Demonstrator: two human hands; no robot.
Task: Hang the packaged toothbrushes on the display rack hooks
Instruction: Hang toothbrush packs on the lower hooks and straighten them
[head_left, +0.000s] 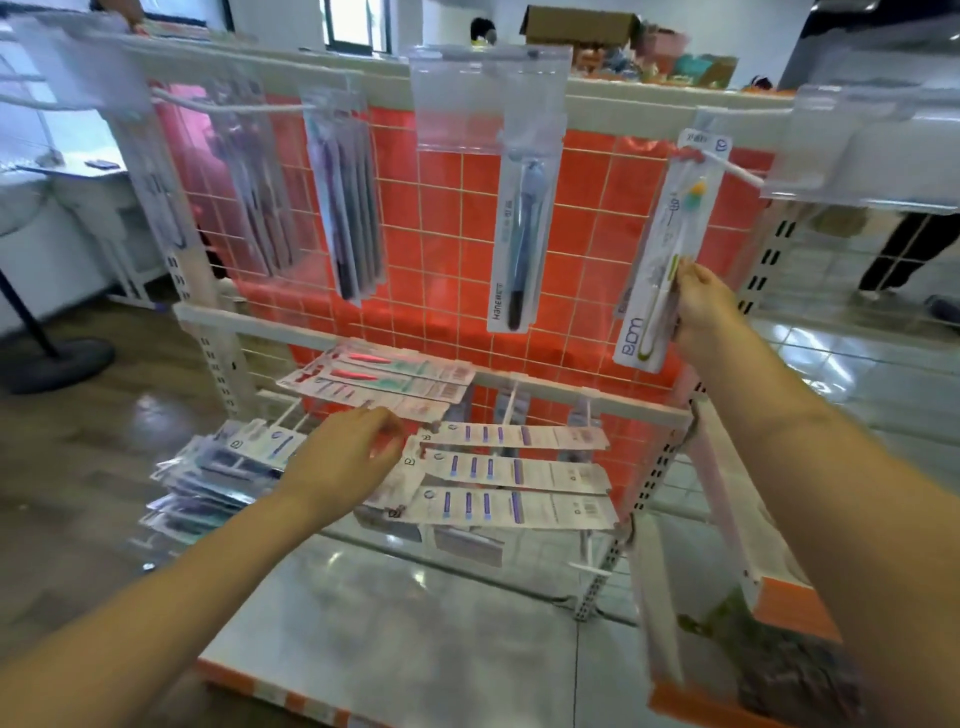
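Both forearms reach in from the bottom edge toward the display rack (519, 218), an orange-backed white wire grid with hooks along its top rail. At the upper right, the right hand (701, 312) pinches the lower side of a packaged toothbrush (670, 249), its grip clamped on the card edge with fingers curled; the pack holds a white brush with a yellow-green head and hangs tilted, its top hole on a white hook (737, 174) that juts forward from the rack. Lower down, the left hand (343, 457) hovers with fingers loosely bent and parted, holding nothing, just above the flat packs (514, 473) lying on the lower hooks; whether its fingertips touch a pack cannot be told. 3 of these packs lie face down side by side, showing white backs with blue marks, and further packs with pink brushes (384, 376) lie behind them. To the left of that hand sits a fanned stack of darker packs (218, 473). Up on the rack, a single dark brush pack (519, 249) hangs at the centre below a clear label holder (483, 98), and bunches of packs (343, 202) hang further left. Glossy floor tiles (415, 623) lie below the rack.
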